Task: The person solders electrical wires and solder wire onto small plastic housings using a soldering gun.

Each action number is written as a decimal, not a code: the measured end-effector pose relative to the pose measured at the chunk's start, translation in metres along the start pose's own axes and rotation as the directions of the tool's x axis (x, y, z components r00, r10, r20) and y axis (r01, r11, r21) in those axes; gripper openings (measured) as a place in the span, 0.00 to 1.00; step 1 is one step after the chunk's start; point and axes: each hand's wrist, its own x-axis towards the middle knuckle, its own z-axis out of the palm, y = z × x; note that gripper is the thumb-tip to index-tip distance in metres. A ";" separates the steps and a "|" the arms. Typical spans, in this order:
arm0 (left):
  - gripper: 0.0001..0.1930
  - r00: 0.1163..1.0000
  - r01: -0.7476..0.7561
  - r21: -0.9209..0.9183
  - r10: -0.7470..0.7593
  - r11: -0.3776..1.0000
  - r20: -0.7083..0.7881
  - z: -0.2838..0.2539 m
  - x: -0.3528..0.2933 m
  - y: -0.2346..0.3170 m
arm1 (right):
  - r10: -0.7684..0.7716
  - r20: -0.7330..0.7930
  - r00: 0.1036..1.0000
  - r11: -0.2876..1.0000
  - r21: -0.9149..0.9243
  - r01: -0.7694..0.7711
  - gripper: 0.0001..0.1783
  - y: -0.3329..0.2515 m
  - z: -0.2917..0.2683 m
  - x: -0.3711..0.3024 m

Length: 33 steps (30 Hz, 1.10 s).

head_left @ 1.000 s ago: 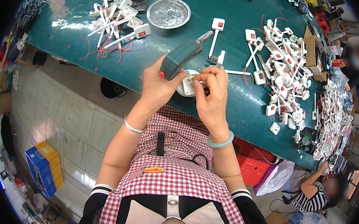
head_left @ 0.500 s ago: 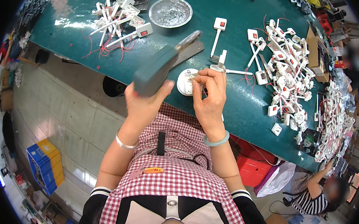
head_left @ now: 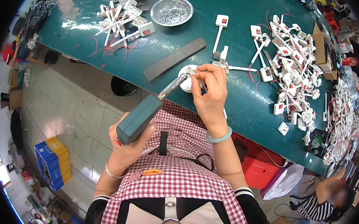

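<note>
My left hand [head_left: 123, 152] is wrapped round the dark green body of a soldering iron [head_left: 139, 118]. The iron's metal barrel slants up to a white round plastic part [head_left: 184, 86] near the table's front edge, its tip at the part's upper face. My right hand [head_left: 211, 93] bends over the same part with thumb and forefinger pinched together at its right side. A bit of red wire shows below these fingers; what they pinch is hidden. Behind the iron lies a flat grey bar [head_left: 175, 59]. Past my right fingertips is a white stemmed piece [head_left: 243, 69].
White pieces with red switches and wires form a large pile [head_left: 292, 74] at right and a smaller one [head_left: 125, 23] at left. A metal bowl [head_left: 171, 25] stands at the back. A cardboard box [head_left: 325, 59] borders the right pile. Another person [head_left: 316, 205] is at far right.
My left hand has drawn back toward me and lowered. The soldering iron's tip has come off the grey bar and onto the round part. My right hand keeps its pinch there.
</note>
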 end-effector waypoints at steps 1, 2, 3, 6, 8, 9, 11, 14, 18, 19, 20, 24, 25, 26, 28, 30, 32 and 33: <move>0.10 1.000 -0.018 0.007 0.018 1.000 0.005 0.001 0.000 0.001 | 0.002 -0.004 1.000 1.000 0.003 -0.002 0.10 -0.001 0.000 0.000; 0.10 1.000 -0.020 0.012 0.020 1.000 0.007 0.001 0.001 0.002 | 0.022 0.001 1.000 0.999 0.024 -0.022 0.10 -0.001 0.001 0.000; 0.10 0.999 -0.040 0.033 0.040 0.999 0.012 0.002 0.002 0.002 | 0.042 0.006 0.999 0.998 0.044 -0.043 0.10 -0.002 0.001 0.000; 0.10 0.998 -0.055 0.072 0.052 0.996 0.037 0.002 0.002 0.004 | 0.000 -0.003 1.000 1.000 0.023 0.000 0.10 0.002 0.001 0.000; 0.10 0.998 -0.049 0.092 0.044 0.995 0.055 0.003 0.002 0.006 | 0.012 -0.003 1.000 0.999 0.035 -0.012 0.10 0.003 0.001 -0.001; 0.10 0.998 -0.020 0.101 0.015 0.995 0.053 0.004 0.002 0.010 | 0.021 0.000 1.000 0.999 0.044 -0.021 0.10 0.004 0.002 -0.001; 0.10 0.999 0.007 0.113 -0.013 0.994 0.053 0.004 0.002 0.014 | 0.019 -0.002 1.000 0.999 0.045 -0.019 0.10 0.005 0.002 -0.001; 0.10 0.998 -0.025 0.152 0.016 0.988 0.062 0.004 0.001 0.015 | 0.016 0.000 1.000 0.999 0.046 -0.016 0.10 0.006 0.003 -0.002; 0.10 0.998 -0.032 0.133 0.024 0.991 0.056 0.005 0.002 0.015 | 0.028 0.005 1.000 0.998 0.056 -0.028 0.10 0.006 0.003 -0.002; 0.10 0.998 -0.030 0.136 0.022 0.990 0.057 0.005 0.002 0.015 | 0.029 0.003 1.000 0.998 0.056 -0.029 0.10 0.006 0.003 -0.002; 0.10 0.998 -0.030 0.138 0.023 0.990 0.058 0.005 0.002 0.016 | 0.025 0.005 1.000 0.998 0.056 -0.025 0.10 0.006 0.003 -0.002; 0.10 0.997 0.002 0.156 -0.014 0.988 0.074 0.004 0.001 0.019 | 0.007 0.005 1.000 0.999 0.039 -0.007 0.09 0.006 0.002 0.000; 0.10 0.996 0.027 0.147 -0.039 0.989 0.078 0.003 0.001 0.019 | 0.008 0.004 1.000 0.999 0.039 -0.008 0.09 0.006 0.001 0.000; 0.10 0.996 0.027 0.148 -0.039 0.989 0.079 0.004 0.001 0.020 | -0.015 0.008 1.000 1.000 0.014 0.015 0.09 0.005 0.000 0.001; 0.10 0.995 0.052 0.119 -0.061 0.992 0.073 0.005 0.002 0.023 | -0.037 0.012 0.999 0.999 -0.011 0.037 0.08 0.004 0.000 0.001; 0.10 0.995 0.070 0.110 -0.077 0.991 0.064 0.006 0.003 0.029 | -0.043 0.016 0.999 0.999 -0.023 0.043 0.08 0.003 0.000 0.002; 0.10 0.994 0.088 0.100 -0.093 0.991 0.052 0.005 0.003 0.030 | -0.059 0.017 0.998 0.998 -0.036 0.059 0.09 0.002 0.000 0.003; 0.10 0.994 0.093 0.093 -0.098 0.991 0.053 0.006 0.004 0.030 | -0.070 0.016 0.997 0.996 -0.048 0.070 0.09 0.003 -0.001 0.003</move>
